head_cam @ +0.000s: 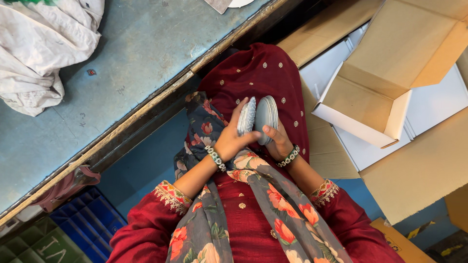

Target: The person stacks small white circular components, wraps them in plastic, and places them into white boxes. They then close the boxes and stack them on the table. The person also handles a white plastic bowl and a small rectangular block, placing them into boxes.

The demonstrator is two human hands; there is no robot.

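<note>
I hold a stack of thin silver-grey round discs on edge above my lap. My left hand (230, 139) grips a small bunch of discs with a dimpled face (246, 116), its thumb reaching across to the rest. My right hand (279, 142) supports from below the larger bunch of smooth discs (268, 113). The two bunches touch, fanned slightly apart at the top. Both wrists wear beaded bracelets, and a floral scarf hangs over my dark red clothing.
A blue-grey worktable (146, 48) with a worn wooden edge runs diagonally at left, with a crumpled white cloth (39, 48) on it. An open cardboard box (375, 97) lies at right on flat white sheets (438, 102). Blue (92, 219) and green (34, 243) crates sit lower left.
</note>
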